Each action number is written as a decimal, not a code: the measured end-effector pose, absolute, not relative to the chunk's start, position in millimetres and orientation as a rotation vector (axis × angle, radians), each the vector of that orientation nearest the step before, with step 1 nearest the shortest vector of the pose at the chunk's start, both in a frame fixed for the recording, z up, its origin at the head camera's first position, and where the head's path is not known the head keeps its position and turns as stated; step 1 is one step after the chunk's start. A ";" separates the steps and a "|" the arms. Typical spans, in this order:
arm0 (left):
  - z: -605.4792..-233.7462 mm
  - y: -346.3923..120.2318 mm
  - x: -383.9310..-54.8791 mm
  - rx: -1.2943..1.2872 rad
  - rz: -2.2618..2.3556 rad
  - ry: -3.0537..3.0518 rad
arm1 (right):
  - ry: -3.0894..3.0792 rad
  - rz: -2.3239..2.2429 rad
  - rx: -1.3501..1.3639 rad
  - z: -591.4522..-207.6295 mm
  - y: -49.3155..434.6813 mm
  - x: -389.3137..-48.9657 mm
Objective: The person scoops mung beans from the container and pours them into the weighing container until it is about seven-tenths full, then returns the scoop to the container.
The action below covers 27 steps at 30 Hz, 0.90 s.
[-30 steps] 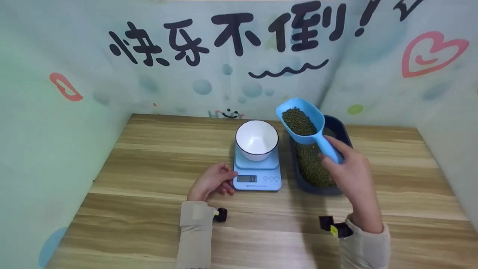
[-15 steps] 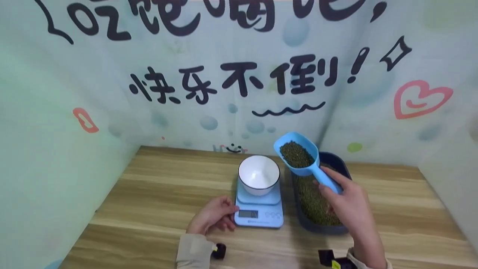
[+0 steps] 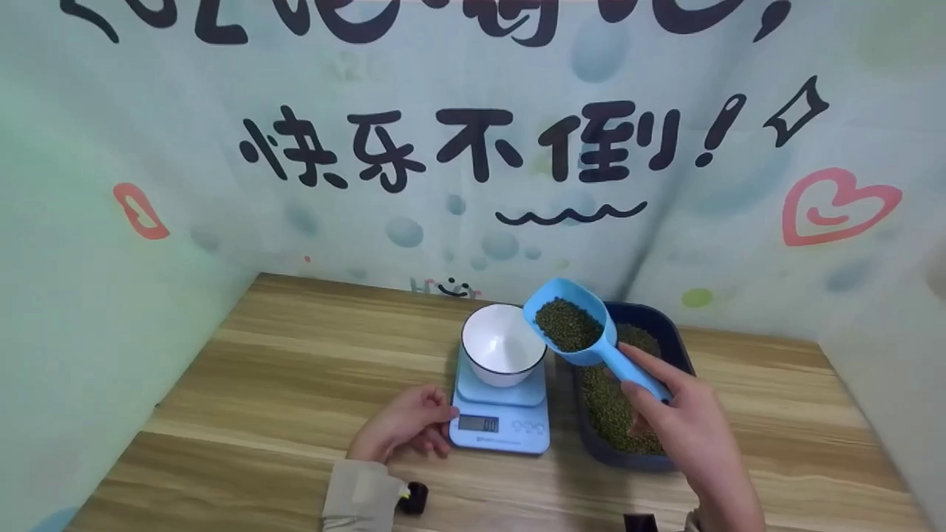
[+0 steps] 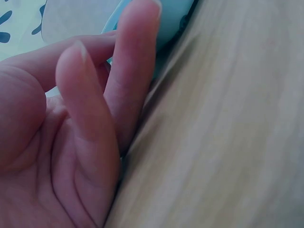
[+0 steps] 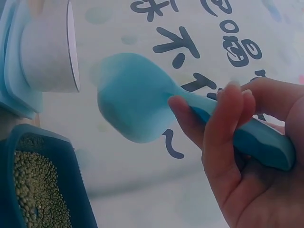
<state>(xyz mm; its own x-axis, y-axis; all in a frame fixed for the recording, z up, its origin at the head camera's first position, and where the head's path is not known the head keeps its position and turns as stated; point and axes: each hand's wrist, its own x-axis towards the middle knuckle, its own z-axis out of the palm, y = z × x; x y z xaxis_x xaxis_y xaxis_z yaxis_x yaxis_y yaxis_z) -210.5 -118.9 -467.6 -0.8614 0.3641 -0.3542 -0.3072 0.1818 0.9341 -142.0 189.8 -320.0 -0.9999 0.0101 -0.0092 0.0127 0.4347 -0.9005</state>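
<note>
A light-blue scoop filled with small green beans is tilted slightly above the table. My right hand grips its handle, with thumb and fingers around it in the right wrist view. The scoop's lip overlaps the right rim of a white bowl in the head view. This dark-rimmed bowl stands on a light-blue kitchen scale, whose display shows zeros. At the scale's left edge, my left hand pinches the side with thumb and finger; its other fingers curl loosely beside it.
A dark blue tub of green beans stands right of the scale, partly under my right hand. Behind the wooden table hangs a printed cloth backdrop, with side panels left and right.
My right hand has moved the filled scoop left and lower, closer to the bowl. The left hand stays at the scale. The head view has tilted up.
</note>
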 end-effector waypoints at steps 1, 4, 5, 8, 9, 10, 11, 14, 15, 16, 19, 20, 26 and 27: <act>-467.8 -119.7 -208.9 0.047 1.720 1.959 | 2.649 -1.669 0.015 -321.1 188.7 -141.9; -468.7 -119.0 -205.7 0.028 1.707 1.969 | 2.666 -1.611 -0.015 -322.1 187.5 -142.5; -468.4 -118.4 -205.3 0.025 1.709 1.976 | 2.684 -1.585 -0.031 -321.7 187.4 -143.1; -465.8 -118.1 -206.1 0.026 1.707 1.996 | 2.755 -1.499 -0.057 -320.0 187.5 -144.3; -464.5 -118.7 -206.6 0.030 1.702 2.002 | 2.768 -1.489 -0.061 -319.5 187.2 -144.3; -463.1 -119.5 -207.1 0.032 1.695 2.004 | 2.776 -1.481 -0.059 -319.1 186.7 -144.3; -461.2 -120.9 -207.6 0.030 1.688 2.008 | 2.785 -1.474 -0.063 -319.1 185.7 -143.9; -460.1 -121.5 -208.6 0.018 1.687 2.006 | 2.808 -1.443 -0.075 -319.4 184.0 -143.1; -460.5 -121.0 -208.9 0.017 1.697 2.001 | 2.824 -1.423 -0.084 -319.6 183.4 -142.8; -460.7 -120.4 -209.3 0.017 1.710 1.992 | 2.844 -1.400 -0.097 -319.8 182.7 -142.5; -461.1 -118.3 -210.5 0.029 1.740 1.974 | 2.918 -1.337 -0.138 -320.4 180.9 -142.0; -461.4 -117.6 -210.9 0.031 1.747 1.966 | 2.940 -1.320 -0.150 -320.7 180.4 -141.9; -460.8 -119.6 -208.7 0.006 1.731 1.966 | 2.971 -1.327 -0.177 -322.0 175.2 -141.1; -460.5 -120.9 -207.8 -0.003 1.723 1.975 | 2.970 -1.336 -0.185 -322.1 173.9 -141.0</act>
